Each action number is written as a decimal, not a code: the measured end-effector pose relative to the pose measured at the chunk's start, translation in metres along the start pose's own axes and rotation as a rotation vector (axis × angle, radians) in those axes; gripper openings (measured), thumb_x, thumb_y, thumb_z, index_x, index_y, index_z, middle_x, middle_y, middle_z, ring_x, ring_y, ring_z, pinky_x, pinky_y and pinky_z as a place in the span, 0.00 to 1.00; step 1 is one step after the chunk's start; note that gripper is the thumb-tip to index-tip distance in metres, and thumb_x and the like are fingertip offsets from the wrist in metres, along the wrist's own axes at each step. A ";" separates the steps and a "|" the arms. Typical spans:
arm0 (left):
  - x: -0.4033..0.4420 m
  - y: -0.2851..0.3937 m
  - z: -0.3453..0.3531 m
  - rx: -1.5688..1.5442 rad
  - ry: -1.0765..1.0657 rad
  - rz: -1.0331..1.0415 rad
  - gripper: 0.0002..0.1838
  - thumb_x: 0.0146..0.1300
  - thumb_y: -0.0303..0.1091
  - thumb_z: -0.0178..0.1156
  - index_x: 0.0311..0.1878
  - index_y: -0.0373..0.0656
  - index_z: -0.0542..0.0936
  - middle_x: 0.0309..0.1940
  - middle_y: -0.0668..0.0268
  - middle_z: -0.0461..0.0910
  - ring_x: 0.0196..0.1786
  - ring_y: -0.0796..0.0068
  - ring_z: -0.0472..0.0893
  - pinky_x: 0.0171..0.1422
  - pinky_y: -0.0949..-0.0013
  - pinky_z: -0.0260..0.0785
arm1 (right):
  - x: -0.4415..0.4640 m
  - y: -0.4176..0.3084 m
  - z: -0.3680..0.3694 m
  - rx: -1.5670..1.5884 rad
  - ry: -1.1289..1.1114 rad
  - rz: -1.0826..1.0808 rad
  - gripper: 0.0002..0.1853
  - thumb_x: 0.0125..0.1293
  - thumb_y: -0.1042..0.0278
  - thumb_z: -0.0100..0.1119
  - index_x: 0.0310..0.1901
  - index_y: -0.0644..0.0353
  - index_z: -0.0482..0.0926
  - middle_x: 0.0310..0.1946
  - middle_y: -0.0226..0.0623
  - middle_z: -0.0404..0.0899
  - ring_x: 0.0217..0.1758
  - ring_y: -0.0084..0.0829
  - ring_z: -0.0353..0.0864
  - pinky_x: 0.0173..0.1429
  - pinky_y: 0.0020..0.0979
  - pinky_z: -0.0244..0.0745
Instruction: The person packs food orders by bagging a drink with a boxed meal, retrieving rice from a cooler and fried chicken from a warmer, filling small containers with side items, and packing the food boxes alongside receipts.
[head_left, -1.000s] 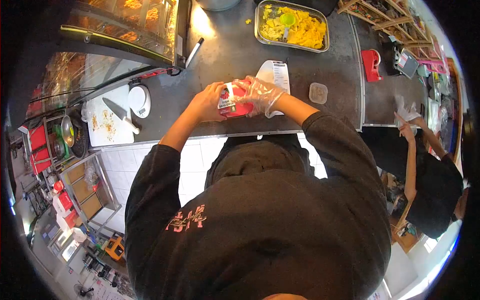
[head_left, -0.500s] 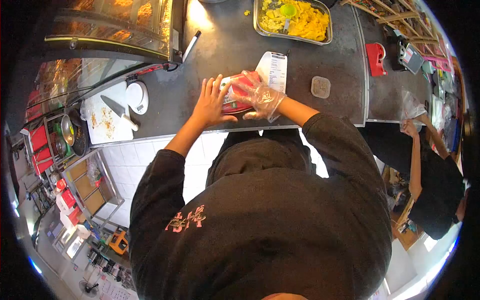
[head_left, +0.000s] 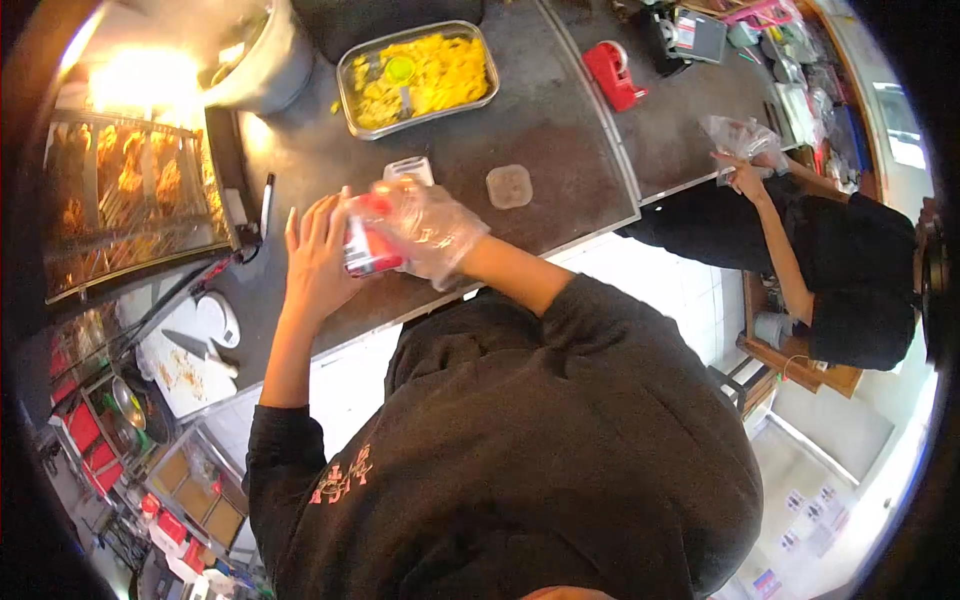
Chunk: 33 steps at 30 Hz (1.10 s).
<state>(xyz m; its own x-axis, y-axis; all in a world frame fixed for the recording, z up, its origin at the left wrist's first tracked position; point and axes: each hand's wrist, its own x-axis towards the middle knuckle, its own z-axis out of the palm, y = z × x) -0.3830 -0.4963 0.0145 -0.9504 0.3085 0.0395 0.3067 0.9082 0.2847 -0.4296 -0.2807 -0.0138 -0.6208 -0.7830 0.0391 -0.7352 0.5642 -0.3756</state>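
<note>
A red and white package (head_left: 368, 250) stands between my two hands above the front of the dark counter. My bare left hand (head_left: 320, 250) presses along its left side, fingers stretched upward. Around its right side and top wraps my right hand (head_left: 425, 228), which wears a clear plastic glove and is slightly blurred. Much of the package is hidden behind the glove. Just beyond the right hand lies a printed white paper slip (head_left: 410, 168), partly covered. A small square clear container (head_left: 509, 186) sits to the right of it.
Farther back is a metal tray (head_left: 365, 132) of yellow food. A red tape dispenser (head_left: 615, 75) stands right; a marker (head_left: 267, 205) lies left. A knife (head_left: 185, 343) rests on a cutting board (head_left: 165, 360) beside a white scale (head_left: 222, 322). A co-worker at right handles a plastic bag (head_left: 745, 138).
The view has swung to the right. The package, flat on the counter under both hands before, is now tilted up between them. The co-worker still holds the bag.
</note>
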 end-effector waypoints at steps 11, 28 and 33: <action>0.260 0.230 0.200 -1.166 -0.005 -0.154 0.15 0.72 0.40 0.63 0.57 0.45 0.83 0.37 0.72 0.83 0.34 0.79 0.80 0.42 0.69 0.75 | -0.293 0.229 -0.016 -0.110 0.168 0.981 0.62 0.49 0.40 0.77 0.80 0.55 0.50 0.67 0.60 0.63 0.68 0.59 0.64 0.71 0.55 0.63; 0.377 0.397 0.281 -1.670 0.068 -1.138 0.14 0.64 0.52 0.71 0.41 0.54 0.89 0.31 0.76 0.81 0.25 0.86 0.68 0.30 0.77 0.60 | -0.340 0.363 -0.030 -0.078 0.311 1.124 0.60 0.48 0.37 0.76 0.80 0.43 0.52 0.69 0.59 0.57 0.71 0.59 0.58 0.72 0.58 0.58; 0.372 0.404 0.335 -1.413 0.192 -0.855 0.19 0.69 0.50 0.66 0.44 0.43 0.89 0.37 0.68 0.89 0.34 0.79 0.82 0.42 0.70 0.73 | -0.340 0.361 -0.029 -0.044 0.351 1.140 0.60 0.49 0.41 0.77 0.81 0.40 0.51 0.68 0.61 0.56 0.70 0.63 0.58 0.71 0.60 0.61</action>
<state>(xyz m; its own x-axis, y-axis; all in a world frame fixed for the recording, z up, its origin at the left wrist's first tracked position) -0.5954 0.0797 -0.1765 -0.8332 -0.2453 -0.4956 -0.4557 -0.2031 0.8666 -0.4913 0.1970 -0.1361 -0.9574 0.2858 -0.0424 0.2836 0.9017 -0.3265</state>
